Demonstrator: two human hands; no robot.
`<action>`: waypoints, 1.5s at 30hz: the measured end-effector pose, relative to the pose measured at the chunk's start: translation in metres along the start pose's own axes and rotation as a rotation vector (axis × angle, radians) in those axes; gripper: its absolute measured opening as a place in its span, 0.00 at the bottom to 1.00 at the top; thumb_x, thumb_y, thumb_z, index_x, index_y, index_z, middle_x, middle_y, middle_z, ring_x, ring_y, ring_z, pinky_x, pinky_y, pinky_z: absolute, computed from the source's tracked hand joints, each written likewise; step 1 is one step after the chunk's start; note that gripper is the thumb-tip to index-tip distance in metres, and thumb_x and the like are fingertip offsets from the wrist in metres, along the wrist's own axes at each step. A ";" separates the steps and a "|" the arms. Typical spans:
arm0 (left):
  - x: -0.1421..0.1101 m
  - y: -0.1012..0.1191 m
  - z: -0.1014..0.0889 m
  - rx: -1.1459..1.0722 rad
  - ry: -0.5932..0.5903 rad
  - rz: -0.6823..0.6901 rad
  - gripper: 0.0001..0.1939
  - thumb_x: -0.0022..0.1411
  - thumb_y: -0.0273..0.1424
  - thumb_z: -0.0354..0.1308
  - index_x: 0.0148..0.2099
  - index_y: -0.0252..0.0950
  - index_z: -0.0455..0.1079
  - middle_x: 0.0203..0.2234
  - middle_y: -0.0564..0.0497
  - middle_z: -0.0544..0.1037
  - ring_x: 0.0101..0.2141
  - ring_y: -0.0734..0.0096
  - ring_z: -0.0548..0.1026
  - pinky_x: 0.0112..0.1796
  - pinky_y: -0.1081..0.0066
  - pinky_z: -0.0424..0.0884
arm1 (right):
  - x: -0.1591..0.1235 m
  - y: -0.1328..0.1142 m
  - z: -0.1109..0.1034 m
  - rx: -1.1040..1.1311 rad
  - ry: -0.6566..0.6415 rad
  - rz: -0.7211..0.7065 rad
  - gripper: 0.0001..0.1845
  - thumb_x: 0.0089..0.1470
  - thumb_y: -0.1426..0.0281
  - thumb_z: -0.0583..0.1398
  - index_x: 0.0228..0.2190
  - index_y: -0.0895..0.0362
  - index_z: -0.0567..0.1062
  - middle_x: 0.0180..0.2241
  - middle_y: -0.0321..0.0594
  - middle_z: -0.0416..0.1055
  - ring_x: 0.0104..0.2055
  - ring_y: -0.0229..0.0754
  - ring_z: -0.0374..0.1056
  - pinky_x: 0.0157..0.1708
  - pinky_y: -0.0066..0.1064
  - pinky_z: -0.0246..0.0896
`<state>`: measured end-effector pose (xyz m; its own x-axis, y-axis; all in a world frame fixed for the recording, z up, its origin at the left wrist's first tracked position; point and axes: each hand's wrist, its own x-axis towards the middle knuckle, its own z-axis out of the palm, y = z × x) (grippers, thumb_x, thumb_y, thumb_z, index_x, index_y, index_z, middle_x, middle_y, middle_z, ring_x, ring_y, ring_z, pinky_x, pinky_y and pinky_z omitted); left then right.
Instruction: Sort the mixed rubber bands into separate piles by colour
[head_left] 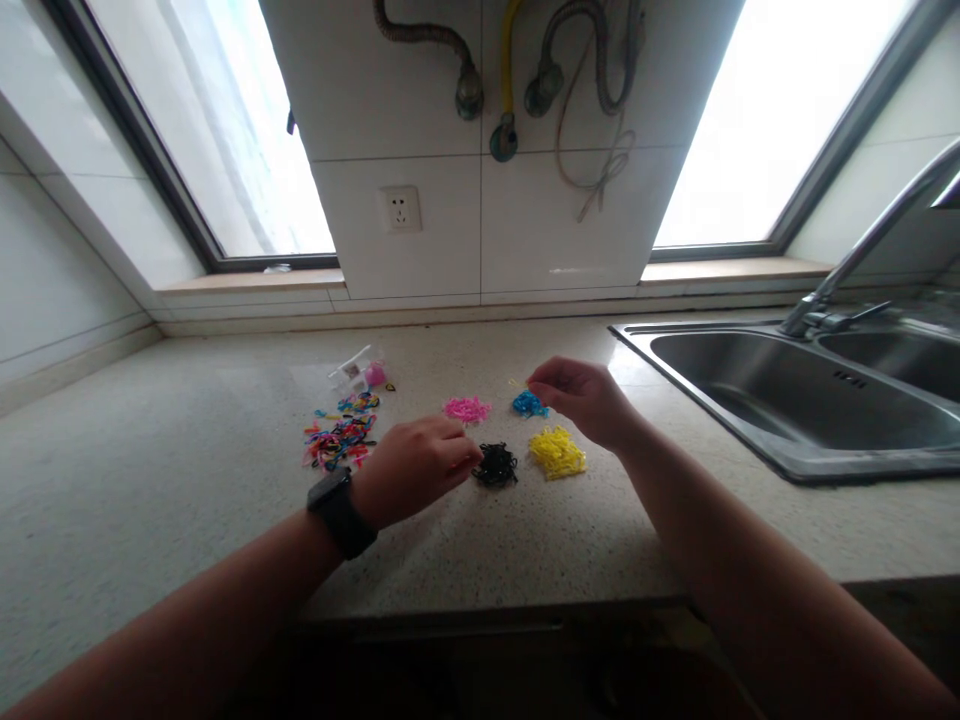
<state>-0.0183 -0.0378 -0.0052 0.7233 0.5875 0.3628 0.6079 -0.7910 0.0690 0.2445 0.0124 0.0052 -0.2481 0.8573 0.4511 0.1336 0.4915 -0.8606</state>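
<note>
My left hand, with a black watch on its wrist, is closed at the left edge of a pile of black rubber bands. Whatever its fingertips may hold is hidden. Over a small blue pile of bands, my right hand is closed in a pinch. A faint yellowish loop shows just beyond those fingertips; I cannot tell if they grip it. Yellow bands lie below the right hand, and pink bands lie between the hands. Mixed-colour bands spread left of my left hand.
A clear plastic container with a pink piece lies behind the mixed bands on the speckled counter. To the right is a steel sink with a faucet. A wall socket and hoses are at the back.
</note>
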 end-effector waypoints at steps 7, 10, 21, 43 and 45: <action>0.001 0.012 0.018 0.070 0.019 0.048 0.11 0.71 0.32 0.53 0.41 0.38 0.76 0.30 0.48 0.77 0.33 0.67 0.73 0.32 0.69 0.64 | 0.000 0.001 0.003 0.003 -0.037 0.007 0.12 0.50 0.60 0.69 0.30 0.55 0.77 0.25 0.35 0.71 0.26 0.34 0.64 0.26 0.30 0.63; 0.001 0.012 0.019 0.066 0.037 0.070 0.11 0.71 0.33 0.52 0.41 0.38 0.76 0.29 0.48 0.77 0.32 0.67 0.73 0.33 0.69 0.64 | 0.000 0.002 0.003 0.012 -0.037 0.015 0.11 0.50 0.61 0.68 0.30 0.56 0.78 0.26 0.35 0.72 0.27 0.34 0.65 0.27 0.30 0.63; -0.025 -0.057 -0.001 0.026 0.300 -0.065 0.11 0.68 0.29 0.52 0.42 0.35 0.75 0.31 0.48 0.80 0.31 0.69 0.75 0.36 0.68 0.71 | -0.002 -0.004 -0.002 0.103 0.033 0.018 0.10 0.50 0.62 0.68 0.29 0.55 0.76 0.22 0.32 0.67 0.23 0.32 0.59 0.22 0.29 0.58; -0.031 -0.063 0.010 0.119 0.214 0.019 0.07 0.66 0.27 0.53 0.38 0.34 0.73 0.28 0.49 0.77 0.29 0.70 0.73 0.34 0.69 0.68 | -0.006 -0.011 -0.032 0.263 -0.051 0.005 0.11 0.51 0.60 0.68 0.30 0.53 0.75 0.21 0.30 0.64 0.22 0.33 0.56 0.22 0.29 0.52; -0.031 -0.064 0.011 0.119 0.219 0.023 0.07 0.66 0.27 0.53 0.38 0.35 0.72 0.28 0.50 0.77 0.29 0.70 0.72 0.34 0.69 0.68 | -0.005 -0.007 -0.043 0.032 -0.157 0.045 0.11 0.52 0.59 0.67 0.31 0.55 0.77 0.23 0.32 0.67 0.24 0.34 0.59 0.24 0.29 0.54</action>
<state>-0.0761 -0.0034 -0.0310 0.6569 0.5083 0.5568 0.6358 -0.7704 -0.0468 0.2860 0.0111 0.0190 -0.3894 0.8426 0.3721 0.1182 0.4464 -0.8870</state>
